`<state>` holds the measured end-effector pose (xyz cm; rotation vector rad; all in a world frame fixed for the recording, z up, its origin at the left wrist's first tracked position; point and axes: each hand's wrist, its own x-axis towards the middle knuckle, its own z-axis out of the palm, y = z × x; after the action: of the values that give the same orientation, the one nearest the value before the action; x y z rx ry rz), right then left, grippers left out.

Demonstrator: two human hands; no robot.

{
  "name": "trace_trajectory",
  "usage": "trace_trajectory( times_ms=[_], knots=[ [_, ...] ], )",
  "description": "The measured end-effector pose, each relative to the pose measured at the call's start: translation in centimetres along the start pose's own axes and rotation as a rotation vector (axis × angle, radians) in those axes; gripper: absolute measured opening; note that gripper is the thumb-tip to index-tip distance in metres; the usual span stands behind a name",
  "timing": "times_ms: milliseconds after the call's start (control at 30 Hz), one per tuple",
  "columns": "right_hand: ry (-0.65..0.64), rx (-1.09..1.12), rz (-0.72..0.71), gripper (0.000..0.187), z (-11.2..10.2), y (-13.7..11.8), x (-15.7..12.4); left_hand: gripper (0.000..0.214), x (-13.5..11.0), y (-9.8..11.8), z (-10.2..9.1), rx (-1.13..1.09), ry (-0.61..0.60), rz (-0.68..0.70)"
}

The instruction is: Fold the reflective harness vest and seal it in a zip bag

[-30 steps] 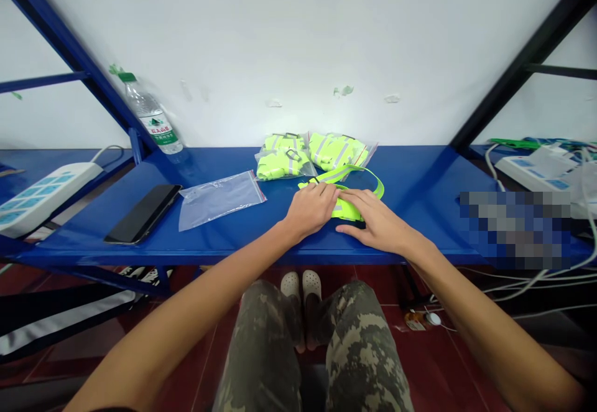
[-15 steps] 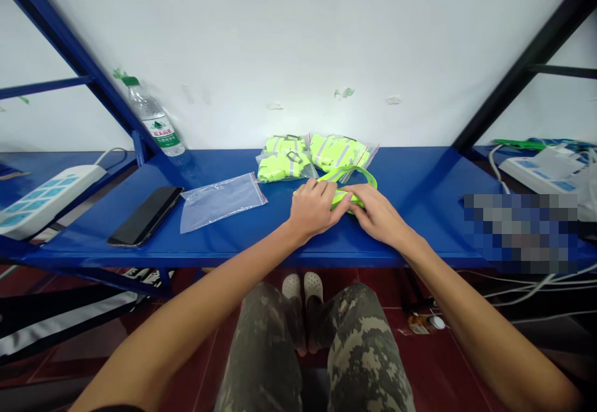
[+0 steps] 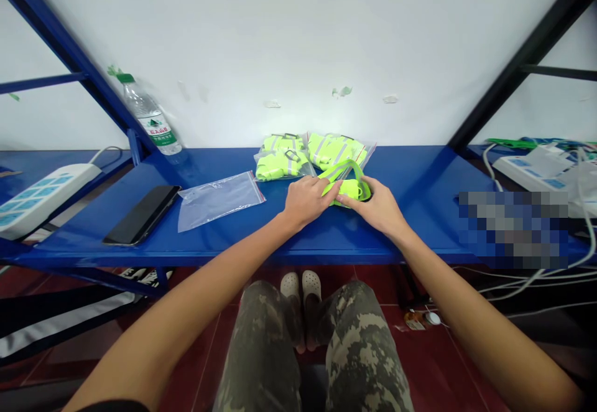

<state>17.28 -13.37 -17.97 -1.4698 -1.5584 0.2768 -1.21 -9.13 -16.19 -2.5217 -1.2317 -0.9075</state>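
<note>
1. Wall: we note one white wall [image 3: 298, 38] behind the work surface.
2. Table: we identify one blue table [image 3: 410, 206] set against the wall.
3. Trousers: we see one pair of camouflage trousers [image 3: 364, 337] in front of the table.
4. Power strips: we count two, one left power strip [image 3: 49, 194] and one right power strip [image 3: 532, 172], at opposite ends.
5. Large bottle: we find one green-capped bottle [image 3: 152, 116], tilted, at the table's rear left corner.
6. Shoes: we count two pale perforated shoes [image 3: 290, 284] on the floor, side by side.
7. Flat bag: we locate one clear flat bag [image 3: 221, 199] with a red-edged seal.
8. Packed bags: we count three clear packed bags [image 3: 280, 166] of yellow-green material, grouped near the wall.
9. Hands: we count two. Our left hand [image 3: 305, 200] grasps the left side of the yellow-green bundle [image 3: 349, 189]; our right hand [image 3: 379, 205] grasps its right side.
10. Phone: we record one black phone [image 3: 142, 215], left of the flat bag.
11. Bundle: we have one, between both hands, in front of the packed bags; one strap loop arches above it.
12. Small bottle: we observe one white-capped small bottle [image 3: 420, 320] on the floor.
</note>
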Motion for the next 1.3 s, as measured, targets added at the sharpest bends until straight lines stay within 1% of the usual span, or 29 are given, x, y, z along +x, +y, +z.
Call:
trace_trajectory(
  times_ms=[67, 133, 200, 233, 300, 367, 467, 533, 600, 667, 767, 867, 933, 1000, 1067, 1133, 1167, 1233, 1267, 1300],
  knots=[
    [-0.135, 0.151, 0.074, 0.076, 0.0, -0.1, 0.7, 0.053, -0.1, -0.1, 0.1, -0.015, 0.026, -0.003],
    [-0.276, 0.286, 0.118, 0.080, -0.2, -0.4, 1.4, 0.054, -0.2, -0.2, 0.3, -0.050, 0.057, 0.000],
    [-0.388, 0.339, 0.134, 0.082, -0.3, -0.7, 2.2, 0.054, -0.2, -0.3, 0.4, -0.097, 0.090, 0.008],
    [-0.411, 0.336, 0.128, 0.080, -0.3, -0.8, 2.6, 0.055, -0.2, -0.3, 0.4, -0.117, 0.102, 0.008],
    [-0.392, 0.322, 0.101, 0.072, -0.1, -0.9, 3.0, 0.057, -0.2, -0.3, 0.4, -0.143, 0.109, -0.018],
    [-0.372, 0.363, 0.104, 0.066, 0.1, -1.0, 3.2, 0.061, 0.0, -0.3, 0.4, -0.147, 0.103, -0.077],
    [-0.418, 0.534, 0.216, 0.061, 0.7, -1.3, 2.9, 0.064, 0.3, -0.5, 0.3, -0.145, 0.096, -0.145],
    [-0.432, 0.637, 0.281, 0.060, 1.1, -1.5, 2.6, 0.065, 0.5, -0.6, 0.2, -0.167, 0.067, -0.180],
    [-0.390, 0.656, 0.302, 0.059, 1.5, -1.6, 2.6, 0.064, 0.7, -0.6, 0.1, -0.211, 0.014, -0.237],
    [-0.297, 0.578, 0.282, 0.059, 1.9, -1.5, 2.7, 0.057, 0.9, -0.6, 0.0, -0.252, -0.022, -0.300],
    [-0.182, 0.401, 0.200, 0.060, 2.6, -1.0, 3.2, 0.041, 1.2, -0.8, 0.2, -0.293, -0.013, -0.344],
    [-0.066, 0.226, 0.023, 0.053, 3.1, -0.4, 3.6, 0.041, 1.5, -1.1, 0.9, -0.284, -0.012, -0.296],
    [-0.009, 0.128, -0.108, 0.044, 3.4, -0.2, 3.6, 0.043, 1.9, -1.3, 1.4, -0.255, -0.065, -0.239],
    [0.008, 0.042, -0.188, 0.038, 3.3, -0.2, 3.4, 0.044, 2.4, -1.4, 1.7, -0.225, -0.139, -0.206],
    [-0.034, -0.051, -0.259, 0.040, 2.8, -0.3, 3.1, 0.047, 2.8, -1.4, 1.8, -0.204, -0.207, -0.223],
    [-0.145, -0.130, -0.351, 0.043, 2.1, -0.4, 2.6, 0.050, 3.2, -1.3, 1.8, -0.200, -0.260, -0.277],
    [-0.216, -0.164, -0.405, 0.047, 1.6, -0.4, 2.3, 0.051, 3.3, -1.4, 1.8, -0.209, -0.281, -0.301],
    [-0.331, -0.229, -0.497, 0.072, 0.7, -0.3, 1.9, 0.052, 3.4, -1.5, 1.9, -0.241, -0.297, -0.320],
    [-0.362, -0.257, -0.526, 0.083, 0.4, -0.2, 1.7, 0.051, 3.4, -1.7, 2.1, -0.266, -0.286, -0.316],
    [-0.385, -0.280, -0.546, 0.087, 0.1, -0.2, 1.7, 0.051, 3.4, -1.9, 2.3, -0.296, -0.267, -0.308]
  ],
)
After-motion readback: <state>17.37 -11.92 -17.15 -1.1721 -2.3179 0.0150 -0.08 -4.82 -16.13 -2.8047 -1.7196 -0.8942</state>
